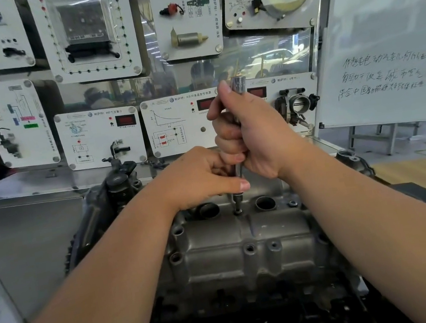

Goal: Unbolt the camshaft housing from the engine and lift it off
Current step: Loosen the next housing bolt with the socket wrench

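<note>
The grey cast camshaft housing (247, 242) sits on top of the engine, low in the middle of the head view. A long chrome socket driver (238, 82) stands upright over it, its socket tip (238, 202) seated on a bolt at the housing's far edge, between two round holes. My right hand (252, 132) grips the upper shaft of the driver. My left hand (203, 175) pinches the lower shaft just above the tip. Most of the shaft is hidden by both hands.
Another bolt (292, 203) stands at the housing's far right. Behind the engine stands a display board with sensor panels (101, 135) and a throttle body (296, 103). A whiteboard (389, 49) stands at the right. A dark engine part (115, 188) rises at the left.
</note>
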{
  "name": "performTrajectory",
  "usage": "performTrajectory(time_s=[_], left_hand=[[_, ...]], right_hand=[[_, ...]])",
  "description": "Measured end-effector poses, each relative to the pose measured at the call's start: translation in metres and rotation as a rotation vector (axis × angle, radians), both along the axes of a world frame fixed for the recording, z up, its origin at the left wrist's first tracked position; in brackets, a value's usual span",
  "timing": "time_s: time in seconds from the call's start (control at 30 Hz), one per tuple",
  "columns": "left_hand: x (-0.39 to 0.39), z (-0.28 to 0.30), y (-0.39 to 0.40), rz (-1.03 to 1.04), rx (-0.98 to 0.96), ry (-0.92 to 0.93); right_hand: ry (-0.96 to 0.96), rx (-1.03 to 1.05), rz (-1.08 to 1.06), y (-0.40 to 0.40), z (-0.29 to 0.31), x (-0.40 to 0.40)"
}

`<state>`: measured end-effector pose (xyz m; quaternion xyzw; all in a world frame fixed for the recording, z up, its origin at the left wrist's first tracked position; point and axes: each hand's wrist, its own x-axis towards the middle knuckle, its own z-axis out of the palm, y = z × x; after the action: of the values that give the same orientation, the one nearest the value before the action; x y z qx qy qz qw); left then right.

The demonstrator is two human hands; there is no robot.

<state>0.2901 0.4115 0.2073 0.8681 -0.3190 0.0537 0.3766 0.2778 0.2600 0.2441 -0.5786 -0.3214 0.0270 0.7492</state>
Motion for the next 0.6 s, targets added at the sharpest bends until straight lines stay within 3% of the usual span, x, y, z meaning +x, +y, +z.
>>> performTrajectory(time_s=[0.3,0.47,0.6], left_hand=[[-0.001,0.003,0.0,0.009,0.069,0.028],[0.005,0.002,-0.003,0.084,0.117,-0.011],[0.006,-0.001,-0.004,0.084,0.088,-0.036]], right_hand=[[-0.056,-0.127,0.025,0.001,-0.001,0.003],[-0.102,0.032,-0.097,0.0,-0.001,0.004],[-0.019,0.112,-0.053,0.002,0.002,0.004]])
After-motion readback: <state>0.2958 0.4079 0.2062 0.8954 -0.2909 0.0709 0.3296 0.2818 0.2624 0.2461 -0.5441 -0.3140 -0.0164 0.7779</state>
